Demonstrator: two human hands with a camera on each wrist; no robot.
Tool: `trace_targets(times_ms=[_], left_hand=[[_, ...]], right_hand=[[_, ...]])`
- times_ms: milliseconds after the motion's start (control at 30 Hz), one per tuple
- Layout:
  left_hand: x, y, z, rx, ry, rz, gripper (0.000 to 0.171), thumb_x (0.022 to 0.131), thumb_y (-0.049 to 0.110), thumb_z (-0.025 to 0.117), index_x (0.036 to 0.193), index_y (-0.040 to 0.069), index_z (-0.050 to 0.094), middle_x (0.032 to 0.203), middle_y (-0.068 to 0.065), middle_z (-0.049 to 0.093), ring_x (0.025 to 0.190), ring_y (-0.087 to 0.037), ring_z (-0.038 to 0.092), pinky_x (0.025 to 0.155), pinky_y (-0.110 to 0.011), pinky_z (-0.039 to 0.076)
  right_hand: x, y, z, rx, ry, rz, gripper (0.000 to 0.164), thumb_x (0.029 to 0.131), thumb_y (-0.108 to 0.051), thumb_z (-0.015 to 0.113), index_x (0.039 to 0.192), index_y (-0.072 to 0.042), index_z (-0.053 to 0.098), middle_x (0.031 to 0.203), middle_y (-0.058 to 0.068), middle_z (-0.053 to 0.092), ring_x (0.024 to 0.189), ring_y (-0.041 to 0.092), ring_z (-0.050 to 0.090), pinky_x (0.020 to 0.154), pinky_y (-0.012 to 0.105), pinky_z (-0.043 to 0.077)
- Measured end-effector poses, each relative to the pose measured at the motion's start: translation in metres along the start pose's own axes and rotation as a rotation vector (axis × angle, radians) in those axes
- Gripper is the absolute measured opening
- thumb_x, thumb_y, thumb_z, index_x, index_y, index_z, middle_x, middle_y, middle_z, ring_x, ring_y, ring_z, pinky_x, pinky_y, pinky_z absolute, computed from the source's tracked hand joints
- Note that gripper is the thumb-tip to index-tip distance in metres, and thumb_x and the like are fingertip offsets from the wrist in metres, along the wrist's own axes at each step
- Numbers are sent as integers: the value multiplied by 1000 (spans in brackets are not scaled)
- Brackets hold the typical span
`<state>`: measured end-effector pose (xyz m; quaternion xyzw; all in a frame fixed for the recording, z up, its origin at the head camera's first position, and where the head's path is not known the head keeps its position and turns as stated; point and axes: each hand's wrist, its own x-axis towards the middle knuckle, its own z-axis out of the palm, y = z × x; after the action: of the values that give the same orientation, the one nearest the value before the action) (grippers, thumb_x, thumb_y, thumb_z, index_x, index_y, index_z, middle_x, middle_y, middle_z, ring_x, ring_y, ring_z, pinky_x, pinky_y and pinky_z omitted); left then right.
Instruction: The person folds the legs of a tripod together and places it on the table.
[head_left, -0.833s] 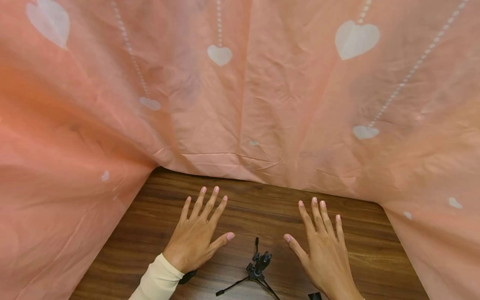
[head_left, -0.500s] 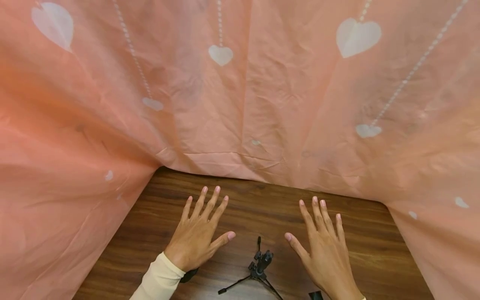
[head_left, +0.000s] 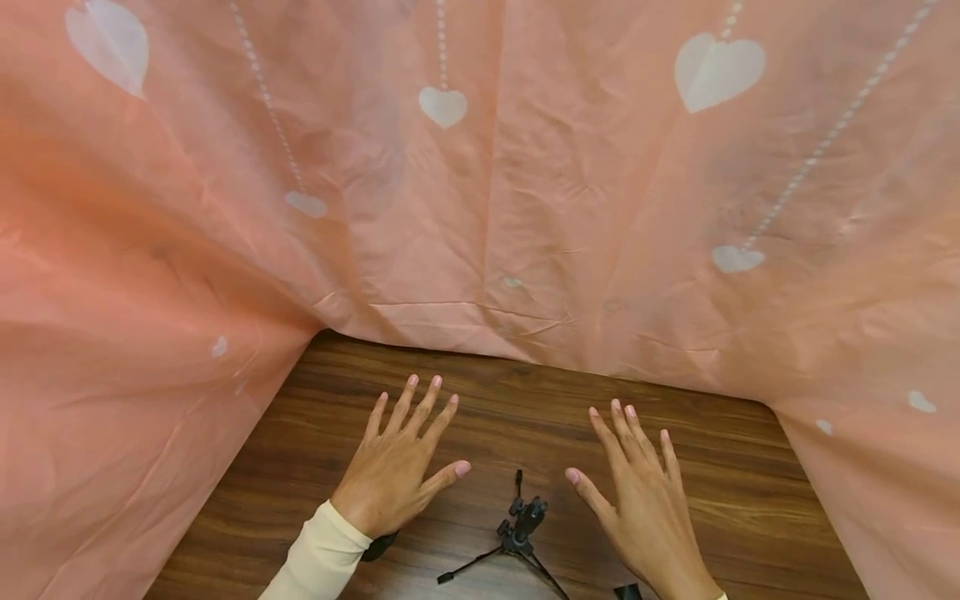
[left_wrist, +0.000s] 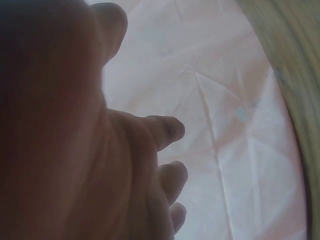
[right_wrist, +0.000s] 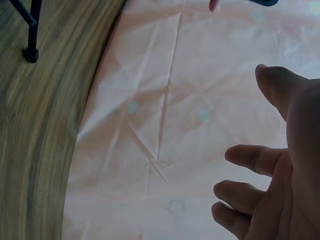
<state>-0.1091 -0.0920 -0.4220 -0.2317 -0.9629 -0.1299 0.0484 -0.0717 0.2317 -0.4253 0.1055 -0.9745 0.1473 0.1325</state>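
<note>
My left hand (head_left: 397,471) is held over the left part of the wooden table, palm down, with fingers spread and straight and the thumb out to the right. My right hand (head_left: 643,500) mirrors it on the right side, its fingers also extended. Neither holds anything. Between the two, nearer the front, stands a small black tripod (head_left: 517,533) with thin splayed legs. In the left wrist view the fingers (left_wrist: 170,130) show from the palm side against pink cloth. The right wrist view shows the right fingers (right_wrist: 245,195) and thumb likewise, with tripod legs (right_wrist: 33,30) at the upper left.
A pink curtain (head_left: 555,208) printed with white hearts surrounds the dark wood table (head_left: 517,408) at the back and both sides. A black object (head_left: 628,592) shows at the bottom edge beside the right wrist. A black band (head_left: 378,547) is on the left wrist.
The right hand has shifted slightly to the left, its fingers tilting a little more that way. The left hand has barely moved. The head view has shifted slightly.
</note>
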Motion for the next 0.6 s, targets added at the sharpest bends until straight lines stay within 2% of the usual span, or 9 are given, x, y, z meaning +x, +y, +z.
trace_targets(times_ms=[167,267,467,600], left_hand=[[0,-5,7,-14,-25,2,80,106,69,42,170,23,26,178,-7,10,167,-38,6,130,-71,9],[0,-7,12,-18,-18,15,80,106,70,42,170,24,28,178,-9,17,166,-38,11,129,-71,12],[0,-14,27,-56,23,56,75,104,68,48,164,23,43,170,-12,40,161,-39,30,125,-71,24],[0,-18,40,-110,61,75,70,104,67,51,159,25,51,160,-10,55,156,-37,42,121,-69,30]], right_hand=[[1,-3,4,54,-35,-18,81,102,-59,64,168,-23,33,174,17,29,159,45,32,133,64,3],[2,-5,6,78,-43,-27,80,101,-59,65,167,-24,35,173,17,33,158,44,35,132,66,7],[-1,-8,10,128,-33,-50,77,100,-54,69,165,-26,39,170,13,41,156,41,40,130,67,14],[-2,-12,12,175,-21,-76,75,99,-51,72,163,-24,43,167,13,45,154,41,43,127,70,18]])
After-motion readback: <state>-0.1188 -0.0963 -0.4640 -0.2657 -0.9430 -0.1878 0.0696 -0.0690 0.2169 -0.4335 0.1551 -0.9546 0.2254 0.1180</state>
